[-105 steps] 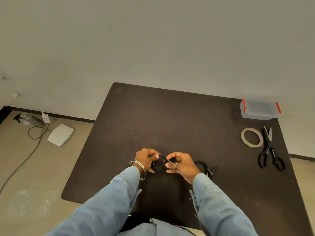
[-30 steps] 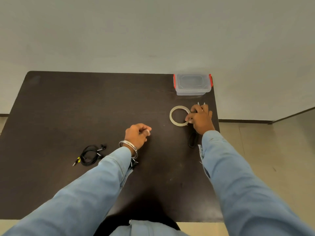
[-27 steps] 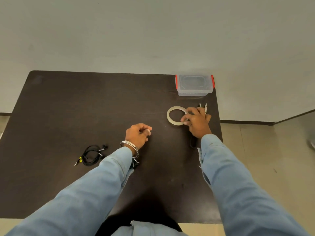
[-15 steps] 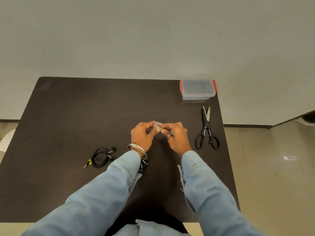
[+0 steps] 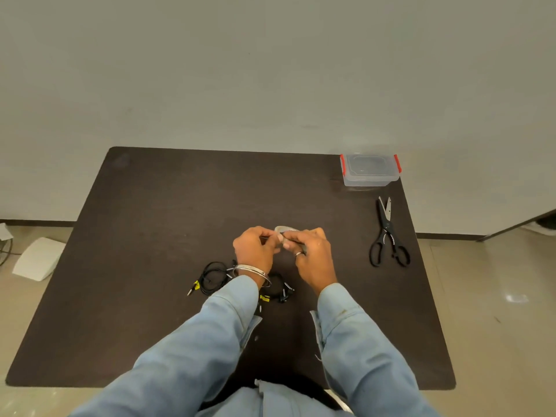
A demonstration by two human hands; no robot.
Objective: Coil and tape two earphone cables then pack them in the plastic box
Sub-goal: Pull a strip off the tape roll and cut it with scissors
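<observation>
Dark table [image 5: 150,236] against a plain grey wall; at its left-centre we see one coiled black earphone cable [image 5: 212,278] lying free, and a second cable [image 5: 278,291] just right of it, partly hidden under our left wrist. Mid-table our left hand [image 5: 254,251] and right hand [image 5: 313,260] meet, fingertips of both pinched on the tape roll [image 5: 284,229] held above the surface. Far right: black scissors [image 5: 388,236] lying flat, blades slightly apart, and the lidded plastic box [image 5: 370,170] at the back right corner.
</observation>
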